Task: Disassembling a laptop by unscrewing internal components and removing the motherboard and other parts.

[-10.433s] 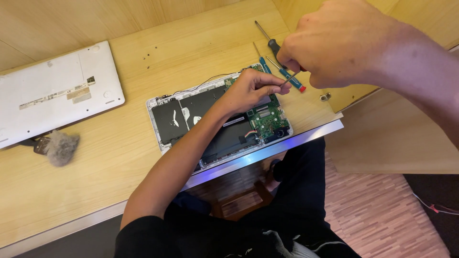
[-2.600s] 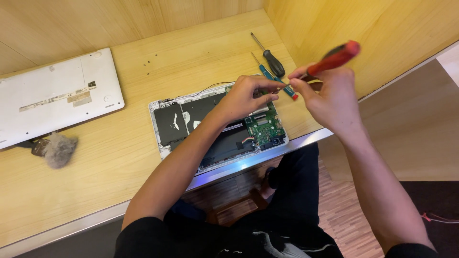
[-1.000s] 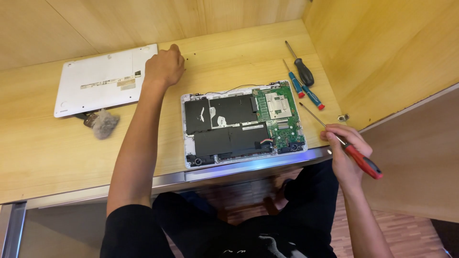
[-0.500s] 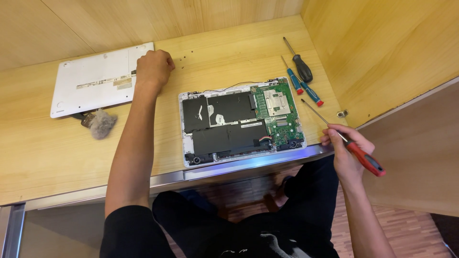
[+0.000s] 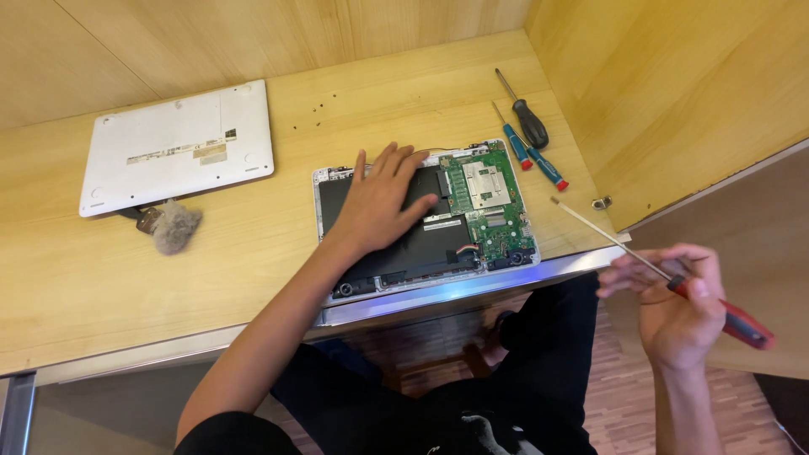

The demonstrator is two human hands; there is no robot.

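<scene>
An opened laptop base lies on the wooden desk, showing a green circuit board and black battery. My left hand rests flat on the battery area, fingers spread. Off the desk's front right edge, my right hand grips a long red-handled screwdriver, its thin shaft pointing up-left toward the desk's right edge.
The white bottom cover lies at the back left, with a grey dust clump beside it. A black-handled screwdriver and two blue-handled ones lie right of the laptop. Several tiny screws sit behind it. Wooden walls enclose the back and right.
My left hand came back from the screws near the white cover and now lies on the laptop's battery. My right hand with the red screwdriver stayed off the desk's front right edge.
</scene>
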